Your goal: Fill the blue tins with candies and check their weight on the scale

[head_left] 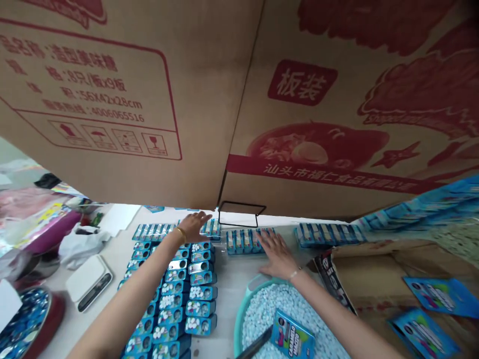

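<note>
My left hand [193,225] reaches far forward, fingers stretched out flat over a row of small blue boxes [153,232] standing at the back of the white table. My right hand [276,255] lies flat with fingers spread, touching another row of blue boxes [245,241]. Neither hand holds anything. Below my left arm lie several rows of open blue boxes [187,294] holding white candies. A teal basin [241,309] full of pale blue-white candies sits under my right wrist, with a blue packet [292,336] lying in it.
A big cardboard carton [239,99] with red print hangs across the upper view. A white scale [89,280] and a white plastic bag [80,244] sit at the left. More blue boxes [329,234] line the right, beside a brown carton [392,279] with blue packets [437,294].
</note>
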Demonstrator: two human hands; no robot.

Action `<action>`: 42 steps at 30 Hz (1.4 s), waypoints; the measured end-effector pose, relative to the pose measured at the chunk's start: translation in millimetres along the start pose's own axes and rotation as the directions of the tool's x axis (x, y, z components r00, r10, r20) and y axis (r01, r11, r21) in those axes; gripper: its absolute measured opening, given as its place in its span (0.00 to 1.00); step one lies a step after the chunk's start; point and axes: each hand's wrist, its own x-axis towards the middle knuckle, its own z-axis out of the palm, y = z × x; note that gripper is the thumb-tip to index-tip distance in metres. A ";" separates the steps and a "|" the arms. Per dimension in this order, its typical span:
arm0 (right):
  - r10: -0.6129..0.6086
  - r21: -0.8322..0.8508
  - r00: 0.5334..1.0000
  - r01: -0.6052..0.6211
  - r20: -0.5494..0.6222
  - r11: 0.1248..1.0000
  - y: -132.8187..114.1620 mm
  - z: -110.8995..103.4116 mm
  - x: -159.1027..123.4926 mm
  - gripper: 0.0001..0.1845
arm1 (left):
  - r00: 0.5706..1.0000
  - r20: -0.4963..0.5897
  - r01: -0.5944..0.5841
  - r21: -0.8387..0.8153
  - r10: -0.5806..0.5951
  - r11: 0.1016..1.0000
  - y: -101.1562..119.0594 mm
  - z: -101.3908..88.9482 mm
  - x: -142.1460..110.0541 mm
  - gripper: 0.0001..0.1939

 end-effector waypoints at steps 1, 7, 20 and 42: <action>-0.016 -0.048 0.999 0.017 0.029 0.999 3.9 0.1 15.3 0.59 | 0.995 0.079 0.055 0.006 -0.055 0.998 -5.0 20.9 9.8 0.46; -0.039 -0.200 0.993 0.061 0.115 0.978 13.2 5.7 47.8 0.51 | 0.974 0.156 0.165 -0.003 -0.163 0.986 -24.6 85.5 53.9 0.53; -0.053 -0.272 0.987 0.093 0.151 0.958 31.3 -10.1 -5.9 0.40 | 0.982 0.166 0.091 0.018 -0.093 0.996 -7.4 81.5 22.8 0.47; -0.146 0.198 0.976 0.176 -0.159 0.964 -104.0 40.8 92.8 0.28 | 0.926 -0.040 0.323 -0.435 -0.376 0.840 -164.8 116.2 -69.8 0.37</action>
